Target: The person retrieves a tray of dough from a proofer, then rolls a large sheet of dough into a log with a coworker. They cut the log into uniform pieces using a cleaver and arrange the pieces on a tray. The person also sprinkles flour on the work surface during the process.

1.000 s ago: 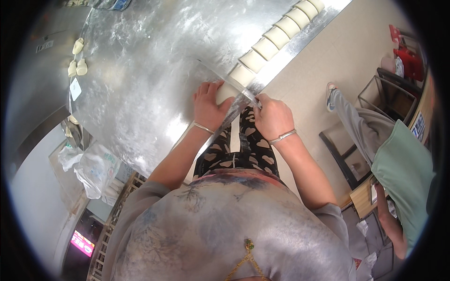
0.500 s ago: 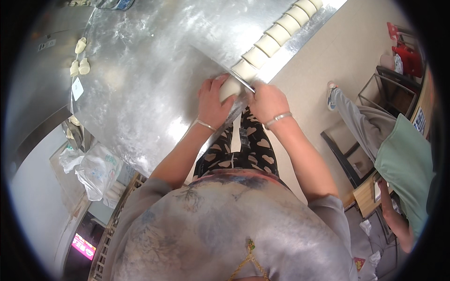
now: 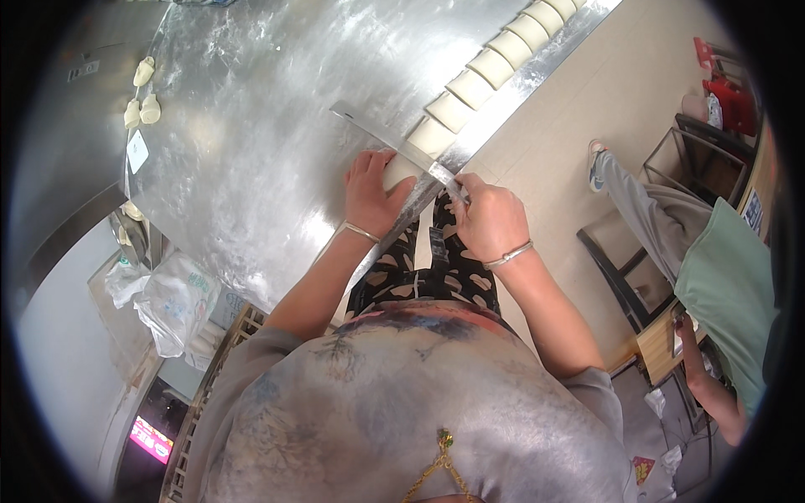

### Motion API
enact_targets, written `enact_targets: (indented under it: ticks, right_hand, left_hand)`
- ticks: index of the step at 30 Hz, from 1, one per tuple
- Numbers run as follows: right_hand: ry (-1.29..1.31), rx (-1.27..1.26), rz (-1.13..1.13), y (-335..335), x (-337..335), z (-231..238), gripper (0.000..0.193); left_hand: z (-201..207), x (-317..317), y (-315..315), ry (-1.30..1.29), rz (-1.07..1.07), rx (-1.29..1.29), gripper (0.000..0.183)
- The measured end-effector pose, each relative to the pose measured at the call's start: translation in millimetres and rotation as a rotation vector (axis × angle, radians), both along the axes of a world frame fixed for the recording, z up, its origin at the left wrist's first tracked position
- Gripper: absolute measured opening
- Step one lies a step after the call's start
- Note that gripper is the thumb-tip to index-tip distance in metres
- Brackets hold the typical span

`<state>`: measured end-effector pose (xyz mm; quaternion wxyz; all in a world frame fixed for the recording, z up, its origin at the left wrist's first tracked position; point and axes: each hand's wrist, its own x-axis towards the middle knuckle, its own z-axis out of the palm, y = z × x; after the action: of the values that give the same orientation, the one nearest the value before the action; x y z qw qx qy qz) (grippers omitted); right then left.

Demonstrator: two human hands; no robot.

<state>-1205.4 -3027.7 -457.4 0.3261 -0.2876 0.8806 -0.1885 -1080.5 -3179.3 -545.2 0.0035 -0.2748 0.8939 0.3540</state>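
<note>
My right hand (image 3: pixel 493 220) is closed round the handle of a cleaver (image 3: pixel 386 138), its broad blade reaching up and left across the table. The blade lies between a short end of white dough log (image 3: pixel 399 173) and the nearest cut dough piece (image 3: pixel 432 136). My left hand (image 3: pixel 369 191) grips that dough end, thumb on the near side and fingers on the far side. From the blade, several cut dough pieces (image 3: pixel 488 69) run in a slanting row along the table's right edge. Whether the blade touches the dough, I cannot tell.
The floury metal table (image 3: pixel 251 159) has its edge right at my body. Three small dough lumps (image 3: pixel 144 96) and a white card (image 3: pixel 137 152) lie on its left. Plastic bags (image 3: pixel 174 302) hang at lower left. At right are a person in green (image 3: pixel 725 293) and chairs (image 3: pixel 625 268).
The cleaver has turned from nearly edge-on to showing its flat face. My right hand has drawn back toward me, and my left hand has shifted slightly left, still on the dough.
</note>
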Motion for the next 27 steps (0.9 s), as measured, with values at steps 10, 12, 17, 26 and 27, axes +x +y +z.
enact_targets:
  ticks: [10,12,17,26,27]
  right_hand:
    - [-0.052,0.187,0.026,-23.9,-6.1,-28.1,0.014]
    - [-0.06,0.179,0.066,-33.4,-9.9,-35.7,0.015]
    - [-0.075,0.177,0.003,-40.4,-9.3,-39.2,0.015]
    - [-0.032,-0.142,-0.05,-12.2,24.0,27.5,0.021]
    - [-0.032,-0.179,-0.037,-9.3,28.7,31.3,0.023]
  left_hand:
    - [-5.0,-5.4,2.4,0.021,0.005,0.015,0.052]
    - [-5.7,-7.7,1.2,0.063,0.008,0.047,0.049]
    - [-4.3,-9.8,1.2,0.085,-0.017,0.029,0.051]
    - [-8.8,36.2,-13.6,0.095,-0.042,0.025,0.054]
    - [-8.8,41.0,-13.4,0.062,-0.059,0.0,0.053]
